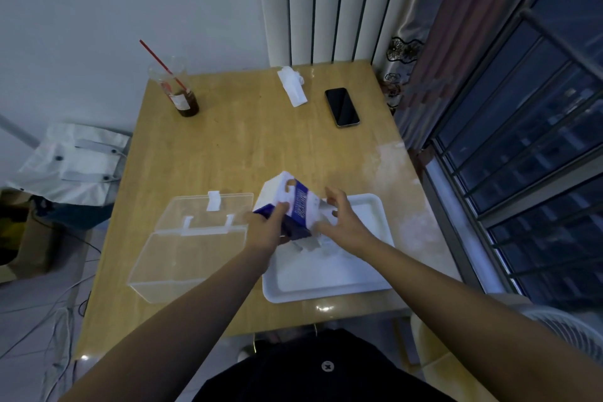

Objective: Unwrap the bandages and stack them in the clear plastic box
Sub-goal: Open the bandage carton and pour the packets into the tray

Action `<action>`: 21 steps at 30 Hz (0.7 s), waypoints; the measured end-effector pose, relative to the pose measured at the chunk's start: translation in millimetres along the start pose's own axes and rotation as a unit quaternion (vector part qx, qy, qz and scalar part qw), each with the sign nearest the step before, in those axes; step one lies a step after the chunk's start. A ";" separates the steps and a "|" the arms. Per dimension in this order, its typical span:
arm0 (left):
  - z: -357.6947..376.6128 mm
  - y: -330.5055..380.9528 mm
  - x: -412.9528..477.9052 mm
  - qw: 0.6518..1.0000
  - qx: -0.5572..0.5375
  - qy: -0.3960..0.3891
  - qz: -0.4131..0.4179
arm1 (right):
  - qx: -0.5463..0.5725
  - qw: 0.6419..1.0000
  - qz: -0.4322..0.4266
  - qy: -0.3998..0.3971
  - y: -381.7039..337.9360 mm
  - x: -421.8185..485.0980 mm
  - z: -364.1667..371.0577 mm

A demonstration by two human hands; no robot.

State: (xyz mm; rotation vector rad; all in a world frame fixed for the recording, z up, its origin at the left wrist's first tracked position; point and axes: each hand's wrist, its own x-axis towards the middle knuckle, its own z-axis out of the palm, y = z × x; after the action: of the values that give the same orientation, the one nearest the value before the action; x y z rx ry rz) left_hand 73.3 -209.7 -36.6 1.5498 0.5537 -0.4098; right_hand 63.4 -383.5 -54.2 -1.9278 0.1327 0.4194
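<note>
A white and blue bandage package [292, 202] is held tilted above the left end of the white tray [326, 290]. My left hand [267, 230] grips its blue lower end. My right hand [342, 222] holds its right side, fingers curled around the wrapper's edge. A small white piece [310, 243] hangs under the package, blurred. The clear plastic box [182, 258] stands open to the left of the tray, its lid [208, 209] folded back; I see nothing inside it.
On the wooden table [248, 147], a cup with a red straw [177, 91] stands far left, crumpled white wrapping [293, 85] and a black phone [342, 107] lie at the back. A window with bars is on the right.
</note>
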 end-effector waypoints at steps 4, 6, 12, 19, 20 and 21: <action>-10.7 4.8 2.7 0.983 -0.142 -0.007 -0.116 | 0.084 0.979 0.177 0.047 2.6 6.3 -2.6; -12.8 3.7 0.0 0.980 -0.141 -0.025 -0.137 | 0.157 0.969 0.192 -0.005 -5.1 4.9 2.4; -15.7 0.6 -5.4 0.976 -0.160 -0.052 -0.136 | 0.284 0.932 0.221 -0.038 -26.8 3.3 16.5; -15.4 -2.8 -4.9 0.959 -0.220 -0.066 -0.164 | 0.408 0.884 0.227 -0.029 -33.6 2.3 19.7; -14.0 -2.2 -4.5 0.958 -0.224 -0.064 -0.166 | 0.410 0.884 0.223 -0.026 -35.0 2.5 19.3; -12.9 -1.5 -3.9 0.959 -0.222 -0.064 -0.167 | 0.405 0.887 0.222 -0.020 -35.2 3.9 19.6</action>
State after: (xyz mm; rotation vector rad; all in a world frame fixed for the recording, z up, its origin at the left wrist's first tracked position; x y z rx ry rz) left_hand 68.2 -197.2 -34.8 0.9919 0.7517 -0.5928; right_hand 72.7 -351.5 -31.2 -1.0452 0.6298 0.5902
